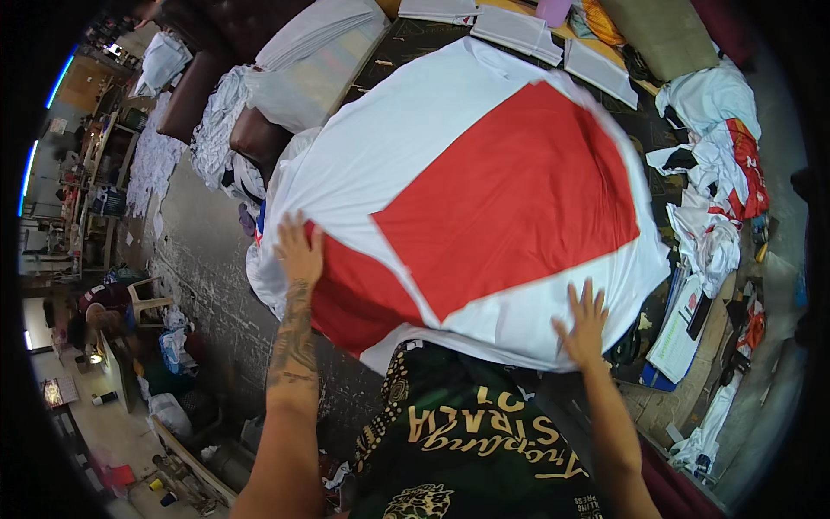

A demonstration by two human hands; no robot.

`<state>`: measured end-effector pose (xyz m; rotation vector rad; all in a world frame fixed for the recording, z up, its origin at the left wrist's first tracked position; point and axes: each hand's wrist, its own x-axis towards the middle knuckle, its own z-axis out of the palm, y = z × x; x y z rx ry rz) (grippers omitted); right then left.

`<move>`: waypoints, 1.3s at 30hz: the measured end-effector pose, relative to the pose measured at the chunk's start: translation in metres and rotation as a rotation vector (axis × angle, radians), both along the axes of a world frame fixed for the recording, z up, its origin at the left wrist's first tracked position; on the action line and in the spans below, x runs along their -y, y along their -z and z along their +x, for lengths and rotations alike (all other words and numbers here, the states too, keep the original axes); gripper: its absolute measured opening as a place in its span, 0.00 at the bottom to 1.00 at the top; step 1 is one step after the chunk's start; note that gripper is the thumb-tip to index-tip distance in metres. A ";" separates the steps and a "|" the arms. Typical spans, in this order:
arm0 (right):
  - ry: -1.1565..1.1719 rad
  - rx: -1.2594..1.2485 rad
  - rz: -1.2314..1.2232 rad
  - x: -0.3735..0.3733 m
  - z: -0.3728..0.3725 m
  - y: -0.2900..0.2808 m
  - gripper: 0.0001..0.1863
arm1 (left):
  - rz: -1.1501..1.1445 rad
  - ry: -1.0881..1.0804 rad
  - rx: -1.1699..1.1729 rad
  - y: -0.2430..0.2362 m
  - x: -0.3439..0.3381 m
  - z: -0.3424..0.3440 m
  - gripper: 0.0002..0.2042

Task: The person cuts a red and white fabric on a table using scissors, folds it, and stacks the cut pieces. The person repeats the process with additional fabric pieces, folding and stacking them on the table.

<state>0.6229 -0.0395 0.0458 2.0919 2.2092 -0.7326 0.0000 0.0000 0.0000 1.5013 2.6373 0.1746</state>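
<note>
A large white-and-red shirt lies spread over a dark table, its edges draping past the near and left sides. My left hand is flat on its left part, beside a smaller red section, with the fingers stretched out. Near the lower right edge, my right hand rests on the white cloth with its fingers spread. Neither hand grips the fabric. A few wrinkles run from the left hand toward the middle.
Stacked pale sheets stand at the far left. Flat white packets line the far table edge. Crumpled white and red garments hang along the right, above a printed white board. More white cloth is heaped at the left.
</note>
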 end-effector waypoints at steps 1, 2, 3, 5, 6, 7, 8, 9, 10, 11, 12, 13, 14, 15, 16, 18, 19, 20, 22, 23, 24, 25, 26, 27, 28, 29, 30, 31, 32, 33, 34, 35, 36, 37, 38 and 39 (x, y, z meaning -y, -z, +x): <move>-0.009 0.082 -0.004 0.019 -0.016 -0.007 0.51 | -0.021 -0.122 -0.017 -0.010 -0.012 -0.008 0.43; 0.004 0.031 -0.049 0.036 -0.029 -0.018 0.50 | 0.027 -0.117 -0.046 -0.016 -0.024 -0.010 0.43; 0.045 0.003 -0.139 0.048 -0.039 -0.028 0.49 | 0.097 0.067 -0.049 -0.018 -0.042 -0.009 0.44; 0.002 0.002 -0.060 0.049 -0.066 -0.036 0.49 | 0.196 0.430 -0.059 -0.015 -0.096 -0.001 0.45; 0.086 -0.056 -0.070 0.034 -0.081 -0.025 0.49 | 0.158 0.453 -0.044 -0.008 -0.129 0.009 0.45; 0.121 -0.102 -0.021 0.019 -0.095 -0.014 0.50 | 0.167 0.511 -0.065 -0.002 -0.156 0.019 0.46; 0.121 0.154 0.025 0.000 -0.112 0.000 0.51 | 0.137 0.485 -0.058 -0.001 -0.184 0.022 0.47; 0.122 0.197 0.087 -0.022 -0.113 0.009 0.51 | 0.148 0.473 -0.064 0.001 -0.216 0.024 0.48; 0.133 0.247 0.119 -0.044 -0.107 0.016 0.51 | 0.121 0.448 -0.065 0.004 -0.245 0.026 0.49; 0.129 0.297 0.177 -0.065 -0.098 0.023 0.51 | 0.163 0.456 -0.087 0.010 -0.274 0.032 0.49; 0.132 0.285 0.172 -0.088 -0.081 0.026 0.50 | 0.173 0.455 -0.098 0.016 -0.304 0.044 0.50; 0.100 0.278 0.233 -0.118 -0.059 0.027 0.50 | 0.194 0.451 -0.106 0.020 -0.334 0.059 0.50; 0.102 0.293 0.238 -0.151 -0.037 0.027 0.49 | 0.196 0.450 -0.098 0.024 -0.361 0.080 0.51; 0.111 0.335 0.224 -0.183 -0.014 0.021 0.48 | 0.192 0.450 -0.084 0.022 -0.386 0.103 0.52; 0.121 0.291 0.222 -0.219 0.010 0.011 0.48 | 0.107 0.467 -0.074 0.015 -0.410 0.123 0.53; 0.134 0.329 0.272 -0.259 0.050 -0.019 0.49 | 0.043 0.587 0.044 -0.006 -0.437 0.140 0.52; 0.071 0.369 0.436 -0.260 0.060 -0.029 0.49 | 0.003 0.657 0.088 -0.016 -0.452 0.146 0.51; -0.037 0.327 0.613 -0.241 0.061 -0.034 0.49 | 0.124 0.638 0.059 -0.016 -0.445 0.144 0.50; 0.054 0.174 0.532 -0.163 0.063 -0.043 0.50 | 0.286 0.569 -0.029 -0.009 -0.380 0.131 0.47; 0.167 0.142 0.523 -0.115 0.067 -0.045 0.48 | 0.347 0.548 -0.076 -0.008 -0.331 0.131 0.45; 0.314 0.101 0.528 -0.070 0.074 -0.045 0.45 | 0.390 0.553 0.007 -0.011 -0.275 0.138 0.42; 0.538 0.109 0.452 -0.023 0.079 -0.040 0.43 | 0.381 0.532 0.145 -0.018 -0.216 0.154 0.36; 0.770 0.254 0.269 0.023 0.080 -0.030 0.42 | 0.378 0.535 0.209 -0.027 -0.159 0.181 0.31; 0.801 0.234 0.101 0.060 0.090 -0.025 0.42 | 0.293 0.548 0.276 -0.036 -0.098 0.211 0.25; 0.757 0.013 0.039 0.089 0.100 -0.022 0.42 | 0.190 0.625 0.293 -0.044 -0.045 0.243 0.20; 0.617 0.103 0.038 0.110 0.107 -0.018 0.41 | 0.143 0.794 0.542 -0.048 -0.007 0.272 0.15; 0.562 0.072 0.105 0.124 0.111 -0.015 0.40 | 0.076 0.940 0.583 -0.051 0.028 0.305 0.14; 0.566 0.060 0.121 0.130 0.114 -0.014 0.39 | 0.001 1.125 0.727 -0.054 0.054 0.332 0.18; 0.444 0.094 0.237 0.130 0.115 -0.013 0.36 | -0.134 1.265 0.641 -0.053 0.071 0.357 0.22; 0.324 0.132 0.402 0.124 0.115 -0.013 0.34 | -0.033 1.244 0.567 -0.049 0.078 0.375 0.23; 0.395 0.091 0.277 0.114 0.114 -0.014 0.31 | -0.001 1.235 0.485 -0.044 0.083 0.389 0.23; 0.379 0.016 0.305 0.103 0.114 -0.015 0.28 | -0.027 1.241 0.394 -0.040 0.086 0.397 0.24; 0.500 0.030 0.162 0.092 0.115 -0.016 0.26 | 0.081 1.208 0.370 -0.036 0.085 0.401 0.21; 0.522 0.009 0.145 0.080 0.119 -0.017 0.24 | 0.134 1.255 0.412 -0.034 0.086 0.402 0.20; 0.535 0.023 0.092 0.072 0.125 -0.019 0.23 | 0.038 1.321 0.457 -0.032 0.083 0.400 0.15; 0.502 -0.004 0.099 0.068 0.135 -0.021 0.22 | 0.088 1.256 0.589 -0.034 0.082 0.396 0.11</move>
